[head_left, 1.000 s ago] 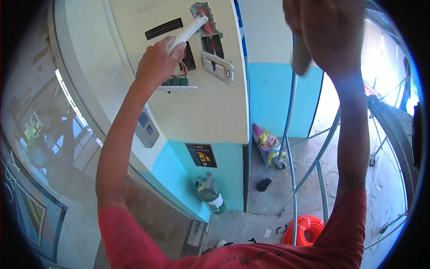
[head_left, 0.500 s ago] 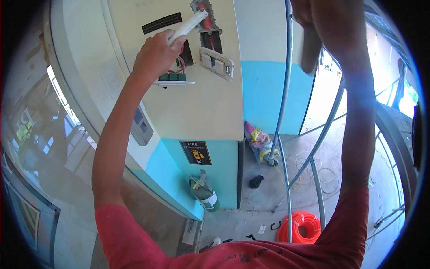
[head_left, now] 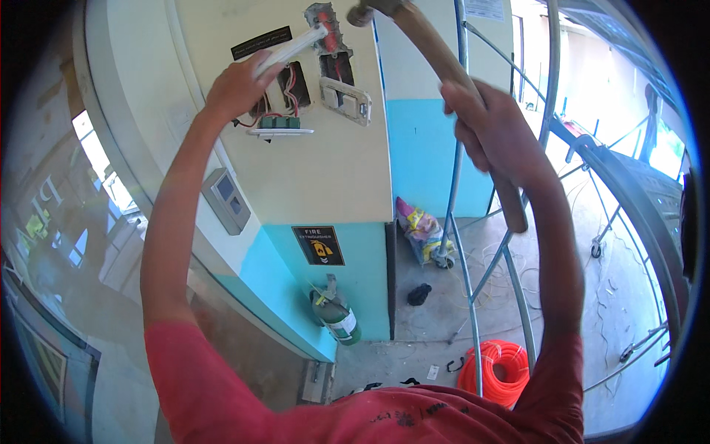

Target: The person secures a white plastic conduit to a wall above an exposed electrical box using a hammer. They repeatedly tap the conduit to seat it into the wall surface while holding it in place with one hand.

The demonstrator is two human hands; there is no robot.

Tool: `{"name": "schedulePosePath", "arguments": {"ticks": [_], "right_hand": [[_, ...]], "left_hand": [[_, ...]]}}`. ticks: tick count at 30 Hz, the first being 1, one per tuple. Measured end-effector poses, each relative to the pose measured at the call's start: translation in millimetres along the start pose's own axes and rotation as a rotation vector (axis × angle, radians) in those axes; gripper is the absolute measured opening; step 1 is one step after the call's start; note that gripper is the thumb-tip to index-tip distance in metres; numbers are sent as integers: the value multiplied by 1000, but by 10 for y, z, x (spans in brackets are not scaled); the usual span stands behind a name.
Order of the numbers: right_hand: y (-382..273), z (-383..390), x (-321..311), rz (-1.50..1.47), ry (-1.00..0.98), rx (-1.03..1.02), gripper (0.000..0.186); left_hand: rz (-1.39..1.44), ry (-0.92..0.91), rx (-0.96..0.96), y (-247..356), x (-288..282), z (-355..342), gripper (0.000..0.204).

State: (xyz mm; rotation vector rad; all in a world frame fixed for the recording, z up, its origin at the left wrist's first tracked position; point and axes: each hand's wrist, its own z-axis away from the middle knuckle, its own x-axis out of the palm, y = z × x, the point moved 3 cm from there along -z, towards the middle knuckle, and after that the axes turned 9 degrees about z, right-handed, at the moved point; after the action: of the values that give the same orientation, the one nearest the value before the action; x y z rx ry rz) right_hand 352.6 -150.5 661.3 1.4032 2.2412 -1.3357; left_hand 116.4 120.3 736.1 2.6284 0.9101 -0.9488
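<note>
Hammer [head_left: 444,63] and pale bar [head_left: 292,53] held before an opened wall recess [head_left: 330,41]

The pale bar is grasped by the left hand [head_left: 235,90], the fingers being wrapped about its lower end; its upper end is seen against the rough-edged recess, where a red tube [head_left: 330,37] is exposed. Whether the wall is touched by the bar cannot be told. The hammer is gripped along its wooden handle by the right hand [head_left: 499,137], which is closed firmly; the head is raised to the upper right of the bar, apart from it, and is partly cut off by the upper edge of the view. Below the recess, a tilted switch plate [head_left: 346,101] is shown in front of a wall box [head_left: 337,68]. To its left, red and pale wires are exposed in a second opening [head_left: 295,86], beneath which a white plate bearing green modules [head_left: 279,123] is seen. A dark label strip [head_left: 262,44] is fixed above the second opening. Lower down, a green cylinder [head_left: 340,320] is placed by the blue part of the wall, and a coil of orange hose [head_left: 481,375] is laid on the floor beside a metal frame [head_left: 454,177].
</note>
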Motion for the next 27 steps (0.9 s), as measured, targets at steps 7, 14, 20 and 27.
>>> {"name": "schedulePosePath", "arguments": {"ticks": [7,14,20,27], "right_hand": [[834,1357,352,-258,-81,325,41],[2045,2756,984,-286,-125,791,28],[2467,3822,1913,-411,-179,803,31],[2741,4924,2546,-232,-203,692,13]], "left_hand": [[1006,-192,-401,145,-339,304,46],[715,12,-278,239,46,1331,34],[1304,-437,-641,548,1955,3840,29],[1896,-853,-986,2416,2727,5419,39]]}}
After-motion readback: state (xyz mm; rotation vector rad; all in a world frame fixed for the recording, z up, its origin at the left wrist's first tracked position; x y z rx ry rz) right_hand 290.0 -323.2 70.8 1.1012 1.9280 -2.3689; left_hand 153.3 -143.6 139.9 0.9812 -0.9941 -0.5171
